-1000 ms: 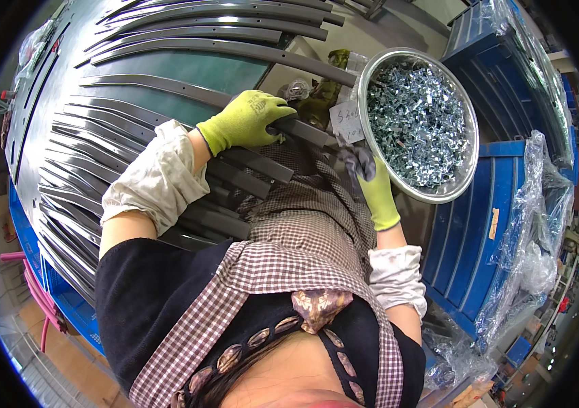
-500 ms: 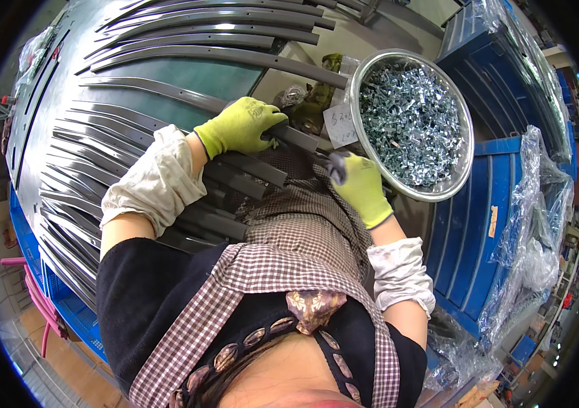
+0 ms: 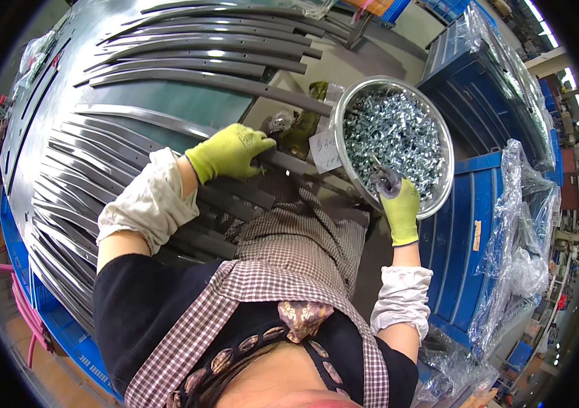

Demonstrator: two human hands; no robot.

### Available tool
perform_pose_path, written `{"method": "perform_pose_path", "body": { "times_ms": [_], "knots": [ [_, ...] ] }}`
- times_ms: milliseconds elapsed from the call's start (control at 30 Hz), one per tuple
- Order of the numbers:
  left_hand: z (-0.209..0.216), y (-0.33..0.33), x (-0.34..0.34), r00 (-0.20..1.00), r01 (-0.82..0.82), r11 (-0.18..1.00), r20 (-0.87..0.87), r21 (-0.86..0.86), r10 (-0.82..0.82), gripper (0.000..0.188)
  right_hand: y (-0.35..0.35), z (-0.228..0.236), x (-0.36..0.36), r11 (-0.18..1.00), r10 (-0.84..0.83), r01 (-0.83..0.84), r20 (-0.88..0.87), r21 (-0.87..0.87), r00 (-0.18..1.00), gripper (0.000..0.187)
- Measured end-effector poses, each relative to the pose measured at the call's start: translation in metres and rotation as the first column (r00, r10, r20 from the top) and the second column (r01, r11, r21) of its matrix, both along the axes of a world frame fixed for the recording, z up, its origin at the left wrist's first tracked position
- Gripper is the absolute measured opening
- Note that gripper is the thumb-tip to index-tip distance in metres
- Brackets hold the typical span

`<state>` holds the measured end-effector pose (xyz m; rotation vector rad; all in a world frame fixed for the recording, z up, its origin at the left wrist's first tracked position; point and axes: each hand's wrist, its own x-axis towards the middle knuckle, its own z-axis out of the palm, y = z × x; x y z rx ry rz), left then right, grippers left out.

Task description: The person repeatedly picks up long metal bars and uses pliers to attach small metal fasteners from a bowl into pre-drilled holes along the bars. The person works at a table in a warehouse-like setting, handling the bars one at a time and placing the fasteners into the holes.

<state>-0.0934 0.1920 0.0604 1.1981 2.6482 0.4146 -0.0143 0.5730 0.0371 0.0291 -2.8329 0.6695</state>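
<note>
My left hand [image 3: 232, 153], in a yellow-green glove with dark fingertips, is closed around a long dark metal strip [image 3: 294, 164] near its right end. The strip runs leftward across the table. My right hand [image 3: 397, 200], gloved the same way, reaches over the near rim of a round metal bowl [image 3: 447, 178]. Small shiny metal clips [image 3: 398, 129] fill the bowl. The right fingertips are pinched together at the clips' edge; a small piece seems to stick up from them, too small to make out.
More curved dark strips [image 3: 194, 73] lie in rows across the table [image 3: 218, 105], some jutting past its edge. Beside the bowl are a handwritten paper tag [image 3: 325, 151] and plastic bags [image 3: 296, 139]. Blue metal bins [image 3: 470, 228] draped with clear film [image 3: 527, 272] stand at right.
My right hand has moved from beside the strip's end to the bowl of clips at right. The left hand keeps its hold on the strip. The view has shifted slightly.
</note>
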Motion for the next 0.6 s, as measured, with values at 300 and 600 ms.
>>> {"method": "perform_pose_path", "body": {
  "times_ms": [300, 600],
  "knots": [
    [0.082, -0.012, 0.083, 0.928, 0.119, 0.984, 0.367, -0.135, -0.062, 0.044, 0.042, -0.044, -0.039, 0.927, -0.149, 0.072, 0.184, 0.369, 0.972, 0.055],
    [0.043, -0.011, -0.037, 0.936, -0.156, 0.976, -0.293, 0.154, 0.196, 0.048, 0.033, -0.038, -0.034, 0.955, -0.084, 0.086, -0.017, 0.286, 0.996, 0.021]
  ]
}}
